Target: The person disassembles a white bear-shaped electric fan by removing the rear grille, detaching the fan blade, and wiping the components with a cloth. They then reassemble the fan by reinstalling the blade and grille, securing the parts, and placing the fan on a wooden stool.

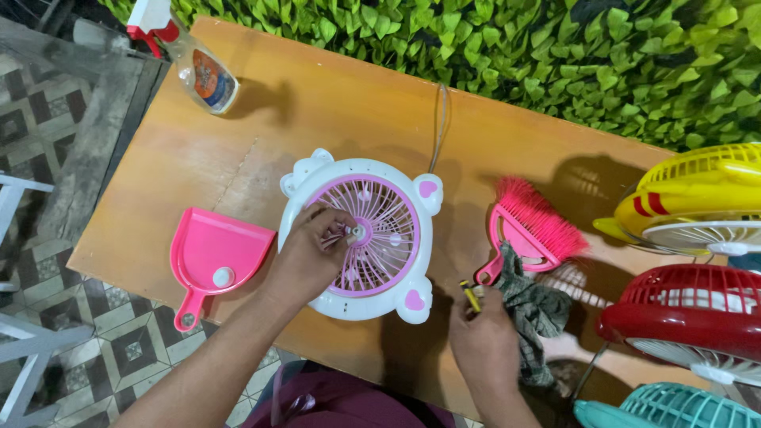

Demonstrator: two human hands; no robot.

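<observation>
A wooden table (pixel 238 150) stands before a leafy green wall (pixel 555 47). At its middle lies a round white fan (pixel 361 238) with a pink grille, the left hand (pixel 313 254) pinching its hub. The right hand (pixel 483 341) grips a small yellow-handled tool (pixel 470 296) beside a cloth (pixel 535 309).

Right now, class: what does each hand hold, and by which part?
Left hand pinches the hub of the white-and-pink fan. Right hand grips a small yellow-tipped tool by its lower end.
</observation>
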